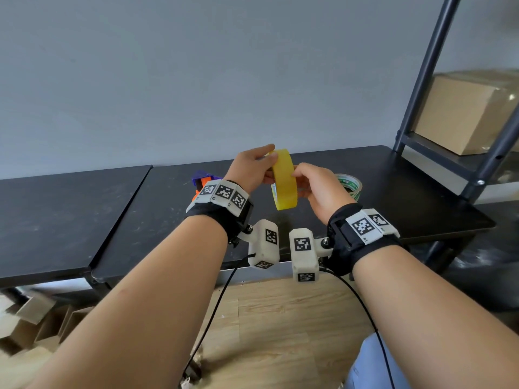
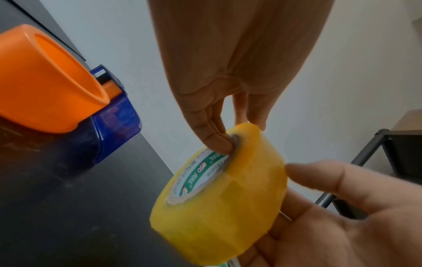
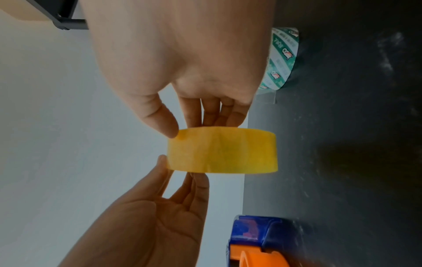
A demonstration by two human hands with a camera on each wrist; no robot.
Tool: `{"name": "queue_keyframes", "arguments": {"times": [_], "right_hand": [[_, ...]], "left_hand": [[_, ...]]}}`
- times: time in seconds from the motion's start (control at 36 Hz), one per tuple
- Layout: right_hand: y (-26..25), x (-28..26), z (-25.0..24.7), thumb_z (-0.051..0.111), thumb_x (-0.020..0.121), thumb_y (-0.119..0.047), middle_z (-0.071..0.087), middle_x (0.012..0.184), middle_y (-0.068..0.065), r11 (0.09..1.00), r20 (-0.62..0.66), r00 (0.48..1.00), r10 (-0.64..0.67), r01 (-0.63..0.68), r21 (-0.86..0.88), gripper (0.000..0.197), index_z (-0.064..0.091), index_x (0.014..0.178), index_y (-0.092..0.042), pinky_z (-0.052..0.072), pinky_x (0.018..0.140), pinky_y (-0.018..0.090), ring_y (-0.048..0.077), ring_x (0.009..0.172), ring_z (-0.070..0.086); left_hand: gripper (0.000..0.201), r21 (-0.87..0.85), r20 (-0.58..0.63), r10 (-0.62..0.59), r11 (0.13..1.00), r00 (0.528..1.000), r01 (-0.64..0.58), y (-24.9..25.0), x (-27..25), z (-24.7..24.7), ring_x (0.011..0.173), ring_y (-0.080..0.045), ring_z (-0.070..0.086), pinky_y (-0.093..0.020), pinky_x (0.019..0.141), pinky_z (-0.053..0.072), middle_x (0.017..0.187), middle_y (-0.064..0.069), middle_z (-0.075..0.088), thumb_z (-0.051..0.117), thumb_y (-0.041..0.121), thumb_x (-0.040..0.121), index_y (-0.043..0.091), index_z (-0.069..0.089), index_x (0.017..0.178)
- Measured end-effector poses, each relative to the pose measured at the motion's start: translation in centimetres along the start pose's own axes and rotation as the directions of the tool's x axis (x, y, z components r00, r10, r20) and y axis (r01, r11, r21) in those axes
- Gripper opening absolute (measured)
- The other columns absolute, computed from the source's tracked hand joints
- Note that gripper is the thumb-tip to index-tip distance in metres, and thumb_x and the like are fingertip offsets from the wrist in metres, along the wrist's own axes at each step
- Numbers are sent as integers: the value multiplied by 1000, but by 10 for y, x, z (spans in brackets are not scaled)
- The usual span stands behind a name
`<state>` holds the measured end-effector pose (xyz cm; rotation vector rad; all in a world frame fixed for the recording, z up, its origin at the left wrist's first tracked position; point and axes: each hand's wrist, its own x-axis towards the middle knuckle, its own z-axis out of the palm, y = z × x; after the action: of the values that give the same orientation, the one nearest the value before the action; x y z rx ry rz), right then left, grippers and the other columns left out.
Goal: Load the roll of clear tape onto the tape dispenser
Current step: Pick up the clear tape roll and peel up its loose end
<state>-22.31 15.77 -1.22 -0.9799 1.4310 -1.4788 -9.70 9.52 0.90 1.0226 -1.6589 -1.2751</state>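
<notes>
Holding: our left hand [image 1: 250, 167] and right hand [image 1: 317, 189] both pinch the yellowish tape roll [image 1: 283, 179], up in the air above the surface [image 1: 393, 186].
Dispenser: blue-and-orange tape dispenser [image 1: 202, 181] sits behind our left wrist.
Spare: another roll [image 1: 349, 185] lies on the surface, right of our hands.

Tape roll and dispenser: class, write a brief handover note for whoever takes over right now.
Left hand: holds the tape roll, fingertips on its far side.
Right hand: grips the roll's other side, fingers in the core.
The roll is in the air, above the table.
The tape dispenser sits on the table to the left, its orange hub empty. A near-empty spare roll lies to the right.
Done: roll picked up. Left: seat it on the hub, thread the tape.
</notes>
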Motion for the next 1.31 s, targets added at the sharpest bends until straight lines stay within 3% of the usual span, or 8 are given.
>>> {"name": "queue_keyframes", "arguments": {"times": [0.14,0.31,0.47,0.56,0.72,0.83,1.08,1.31], "right_hand": [[-1,2,-1,55,82,-21,66,79,8,999,-14,1000,-6,6,34,15,65,79,-11,48,81,44,26,78,60],[-2,2,0,52,59,-21,61,72,8,1000,-15,1000,14,-14,15,18,59,70,-8,45,77,42,26,71,56],[-2,-2,1,49,55,-11,64,89,20,999,15,999,-34,34,-13,47,67,92,12,47,78,39,28,82,58],[0,-2,1,47,55,-7,68,105,28,998,38,998,-49,50,-26,54,73,102,3,47,82,41,29,90,59],[2,0,1,48,58,-10,67,110,31,999,15,999,-47,47,5,52,69,103,8,49,92,45,30,93,61],[4,4,3,54,62,-15,68,104,28,999,-25,999,-32,33,25,50,66,102,12,49,92,49,31,90,61],[6,9,1,61,93,-24,75,99,9,998,29,998,-55,55,14,17,73,96,-14,51,74,31,21,89,69],[5,7,1,62,93,-21,75,107,14,995,73,993,-95,94,23,26,72,112,-6,51,100,48,30,105,70]], "left_hand": [[44,-6,6,11,1000,1000,-11,1,-2,4,97,-32,67,-45,93,55,112,-24,68,54,19,98,9,49,140],[44,-26,-20,7,1000,1000,-8,1,0,7,87,-26,65,-43,89,56,101,-18,68,54,20,98,6,48,140],[44,-74,-44,-24,997,999,21,2,3,5,88,-26,63,-44,92,55,102,-18,65,52,17,98,4,47,140],[45,-76,-46,-34,997,998,31,1,2,5,90,-27,64,-45,92,55,104,-18,66,52,17,98,4,46,140],[44,-41,20,-54,998,998,55,1,-1,2,99,-35,69,-46,89,57,117,-20,67,49,27,100,13,47,142],[47,41,82,-5,999,997,1,0,-3,3,92,-26,72,-40,87,58,117,-12,68,53,28,98,19,45,144],[48,25,6,28,999,1000,-28,-5,-4,-1,94,-33,72,-43,91,56,98,-22,73,62,23,93,13,51,139],[49,18,-33,26,1000,999,-25,-4,-2,0,93,-34,72,-42,88,58,99,-23,73,63,26,92,11,52,137]]}}
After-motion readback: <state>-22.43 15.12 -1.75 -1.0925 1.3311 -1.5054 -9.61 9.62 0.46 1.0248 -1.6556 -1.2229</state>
